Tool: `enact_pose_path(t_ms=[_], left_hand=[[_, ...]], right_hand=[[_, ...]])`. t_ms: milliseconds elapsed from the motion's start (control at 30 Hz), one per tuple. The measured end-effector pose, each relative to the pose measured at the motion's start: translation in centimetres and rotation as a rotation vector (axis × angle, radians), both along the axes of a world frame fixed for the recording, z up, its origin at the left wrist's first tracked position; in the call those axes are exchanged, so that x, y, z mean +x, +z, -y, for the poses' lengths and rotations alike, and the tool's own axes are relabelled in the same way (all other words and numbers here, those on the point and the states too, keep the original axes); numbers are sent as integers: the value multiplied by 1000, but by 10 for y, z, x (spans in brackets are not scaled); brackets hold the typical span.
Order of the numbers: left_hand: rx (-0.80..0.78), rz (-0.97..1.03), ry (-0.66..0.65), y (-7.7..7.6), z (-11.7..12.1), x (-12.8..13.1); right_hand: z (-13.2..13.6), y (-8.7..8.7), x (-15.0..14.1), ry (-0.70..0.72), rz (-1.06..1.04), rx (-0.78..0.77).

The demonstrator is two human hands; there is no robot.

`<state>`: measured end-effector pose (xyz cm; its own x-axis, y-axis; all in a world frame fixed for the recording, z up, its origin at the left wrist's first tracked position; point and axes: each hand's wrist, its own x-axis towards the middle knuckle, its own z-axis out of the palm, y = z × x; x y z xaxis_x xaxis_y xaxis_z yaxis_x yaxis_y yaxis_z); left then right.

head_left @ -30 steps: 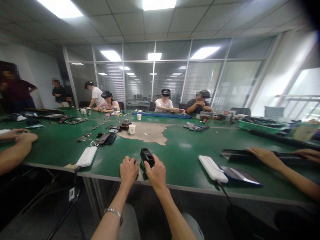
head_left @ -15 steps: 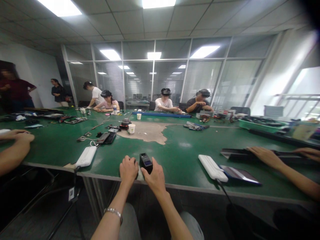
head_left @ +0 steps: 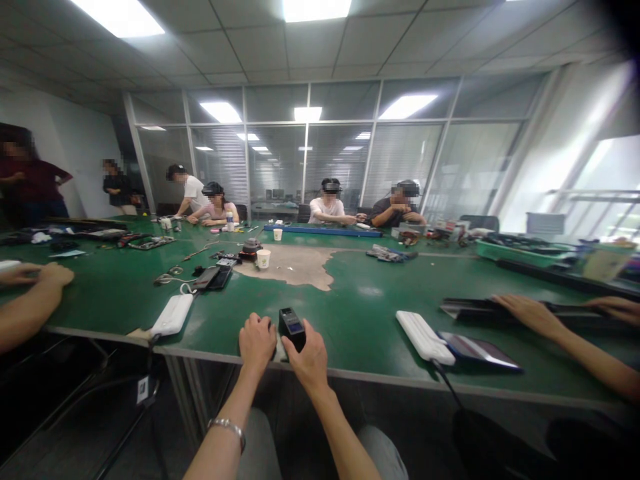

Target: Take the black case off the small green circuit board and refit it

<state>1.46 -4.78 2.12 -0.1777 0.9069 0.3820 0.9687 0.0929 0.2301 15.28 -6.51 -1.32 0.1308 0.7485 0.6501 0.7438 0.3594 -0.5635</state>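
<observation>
Near the table's front edge, my right hand grips a small black box-shaped device with a bluish panel on its upper face. The device stands tilted, thumb on its near side and fingers along its right. Just to its left, my left hand rests low on the table with fingers curled. A bit of something dark shows by its fingertips, but the hand hides the rest. A gap separates the left hand from the device.
White power banks with cables lie on the green table to either side. Paper cups, phones and a green basket stand farther off. A co-worker's hand rests on a black rail at right.
The black device has turned in my right hand, so a panelled face now shows instead of its hollow-looking side. My left hand has stayed in place.
</observation>
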Motion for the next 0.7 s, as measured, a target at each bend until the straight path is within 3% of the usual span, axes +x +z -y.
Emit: enact_pose_path(t_ms=[400, 700], left_hand=[[8, 2, 0, -2, -2, -1], [27, 1, -7, -5, -3, -2]], right_hand=[[6, 13, -1, 6, -45, -64], [-1, 51, 7, 17, -188, 1]])
